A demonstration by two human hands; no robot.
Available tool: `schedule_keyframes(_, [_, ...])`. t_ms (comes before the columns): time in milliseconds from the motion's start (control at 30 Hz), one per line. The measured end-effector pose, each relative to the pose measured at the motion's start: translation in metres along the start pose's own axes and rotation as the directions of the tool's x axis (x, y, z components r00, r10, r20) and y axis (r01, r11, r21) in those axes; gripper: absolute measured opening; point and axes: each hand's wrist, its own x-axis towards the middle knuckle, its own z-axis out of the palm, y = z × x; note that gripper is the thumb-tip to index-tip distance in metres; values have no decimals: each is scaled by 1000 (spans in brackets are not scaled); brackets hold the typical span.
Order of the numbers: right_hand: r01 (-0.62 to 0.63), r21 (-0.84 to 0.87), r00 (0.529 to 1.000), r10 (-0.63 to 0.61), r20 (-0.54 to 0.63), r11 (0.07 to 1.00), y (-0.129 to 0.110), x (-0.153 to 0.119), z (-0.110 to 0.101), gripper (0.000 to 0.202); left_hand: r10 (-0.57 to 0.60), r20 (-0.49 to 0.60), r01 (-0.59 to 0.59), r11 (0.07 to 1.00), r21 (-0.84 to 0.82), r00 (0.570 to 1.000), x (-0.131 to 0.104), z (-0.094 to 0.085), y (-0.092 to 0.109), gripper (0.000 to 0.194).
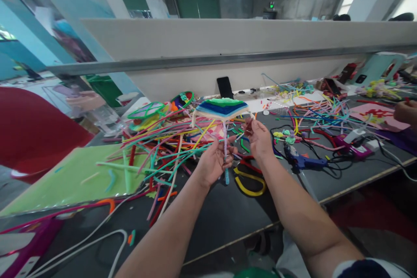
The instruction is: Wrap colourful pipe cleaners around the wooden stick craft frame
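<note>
A pipe-cleaner craft piece point(223, 107), shaped like a small parasol, is held up above the table. Its flat top runs from green through blue to a cream edge, with short cream ends hanging at the corners. From underneath comes a lilac stem point(225, 139) with a light blue lower end. My left hand point(215, 160) is closed around this stem, palm up. At the right corner, my right hand point(258, 137) has its thumb and fingers pinched by the hanging cream end. Below the hands lie yellow-handled scissors point(250, 180), blades partly hidden.
Loose pipe cleaners point(163, 143) heap to the left, with a green sheet point(74, 178) beside them. Rightward lie a blue glue gun point(304, 161), cables and a purple power strip point(353, 147). A phone point(224, 87) leans at the back panel. Another person's hand point(405, 113) shows far right.
</note>
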Motion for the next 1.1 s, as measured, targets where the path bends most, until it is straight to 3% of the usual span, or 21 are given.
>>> schedule_keyframes(233, [90, -98, 993, -97, -74, 991, 2, 6, -5, 24, -31, -20, 31, 1000, 5, 999, -1, 3, 1, 50])
schedule_keyframes(433, [232, -275, 971, -240, 6, 933, 3, 8, -10, 20, -38, -6, 38, 999, 11, 999, -2, 3, 2, 52])
schedule_keyframes(767, [-52, -207, 989, 79, 125, 977, 12, -6, -1, 26, 66, -15, -66, 997, -35, 998, -2, 1, 6, 51])
schedule_keyframes(900, [-64, -265, 975, 117, 190, 962, 16, -11, 1, 22, 88, -9, -88, 995, -39, 996, -2, 1, 8, 52])
schedule_keyframes(1100, [-45, -324, 974, 113, 197, 945, 18, -15, 3, 21, 87, -18, -88, 996, -33, 996, -1, 0, 7, 54])
